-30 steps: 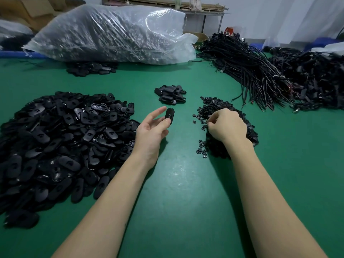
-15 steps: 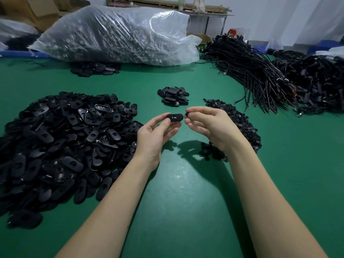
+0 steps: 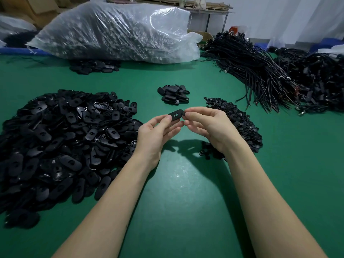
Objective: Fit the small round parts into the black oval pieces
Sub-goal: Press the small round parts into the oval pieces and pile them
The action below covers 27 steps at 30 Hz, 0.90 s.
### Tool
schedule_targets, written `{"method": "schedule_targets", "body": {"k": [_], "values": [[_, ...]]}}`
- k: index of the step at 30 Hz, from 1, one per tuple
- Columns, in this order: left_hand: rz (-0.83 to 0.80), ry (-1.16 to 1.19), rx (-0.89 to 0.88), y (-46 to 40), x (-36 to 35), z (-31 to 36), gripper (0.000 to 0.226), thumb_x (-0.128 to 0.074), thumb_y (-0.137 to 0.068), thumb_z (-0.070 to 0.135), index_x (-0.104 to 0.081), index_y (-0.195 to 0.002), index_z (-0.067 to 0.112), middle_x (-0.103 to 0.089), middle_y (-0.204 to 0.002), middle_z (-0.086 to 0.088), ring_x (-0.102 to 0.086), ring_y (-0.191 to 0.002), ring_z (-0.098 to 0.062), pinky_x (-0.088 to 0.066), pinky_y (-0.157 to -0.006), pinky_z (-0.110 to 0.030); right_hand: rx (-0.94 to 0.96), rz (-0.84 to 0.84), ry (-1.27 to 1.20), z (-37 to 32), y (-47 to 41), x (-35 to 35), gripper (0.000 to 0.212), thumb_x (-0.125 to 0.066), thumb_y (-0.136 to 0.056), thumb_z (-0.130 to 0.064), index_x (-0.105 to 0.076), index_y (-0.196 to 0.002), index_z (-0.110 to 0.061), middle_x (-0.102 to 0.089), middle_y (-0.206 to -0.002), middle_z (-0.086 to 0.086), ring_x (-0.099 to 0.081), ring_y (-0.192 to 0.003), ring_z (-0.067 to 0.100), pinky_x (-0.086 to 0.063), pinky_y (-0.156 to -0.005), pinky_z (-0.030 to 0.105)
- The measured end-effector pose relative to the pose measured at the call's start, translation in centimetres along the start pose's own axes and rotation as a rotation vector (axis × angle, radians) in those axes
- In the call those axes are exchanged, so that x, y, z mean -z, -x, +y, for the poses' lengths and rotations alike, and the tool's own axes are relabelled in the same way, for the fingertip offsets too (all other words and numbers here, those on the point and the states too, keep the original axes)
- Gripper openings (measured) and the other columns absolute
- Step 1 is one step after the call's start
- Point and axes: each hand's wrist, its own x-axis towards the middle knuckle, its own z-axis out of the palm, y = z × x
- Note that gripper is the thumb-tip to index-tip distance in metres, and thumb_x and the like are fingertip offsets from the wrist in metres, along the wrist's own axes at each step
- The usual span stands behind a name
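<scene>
Item: one black oval piece, pinched in left hand above the green table, keyhole slot up; right hand curled at its end (round part hidden, grip unclear). Step: insertion; next, seat part squarely in slot. A second ago right hand dug in small-parts pile.

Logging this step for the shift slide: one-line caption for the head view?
Left hand and right hand pinch one black oval plastic piece above the green table.
</scene>
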Motion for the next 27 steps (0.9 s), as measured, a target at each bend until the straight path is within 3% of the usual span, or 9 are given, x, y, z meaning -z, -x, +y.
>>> {"method": "schedule_targets", "body": {"k": [12,20,27], "values": [[-0.029,-0.019,-0.033,0.0,0.1,-0.3,0.017,-0.058,-0.101,0.007,-0.066,-0.114,0.001,-0.077,-0.104,-0.014,-0.075,-0.097,-0.025,-0.058,-0.077,-0.022,0.047,0.037,0.148,-0.2,0.1,-0.3,0.004,-0.074,-0.091,-0.003,-0.076,-0.094,-0.005,-0.077,-0.078,0.005,-0.074,-0.068,0.013,-0.058,-0.064,0.02],[-0.016,0.007,-0.036,-0.2,0.2,-0.3,0.017,-0.061,-0.099,0.007,-0.066,-0.113,0.0,-0.077,-0.104,-0.014,-0.075,-0.098,-0.026,-0.058,-0.077,-0.021,0.089,0.011,0.247,-0.5,0.2,-0.5,0.025,-0.052,-0.104,-0.003,-0.076,-0.1,-0.008,-0.075,-0.085,0.011,-0.076,-0.074,0.013,-0.06,-0.067,0.022],[-0.019,-0.005,-0.048,-0.2,0.2,-0.4,0.017,-0.061,-0.098,0.006,-0.065,-0.113,0.0,-0.077,-0.105,-0.012,-0.075,-0.098,-0.027,-0.059,-0.078,-0.022,0.073,0.065,0.284,-1.1,0.3,0.1,0.008,-0.07,-0.094,-0.008,-0.074,-0.098,-0.014,-0.078,-0.086,0.0,-0.072,-0.061,0.012,-0.05,-0.052,0.016]]}}
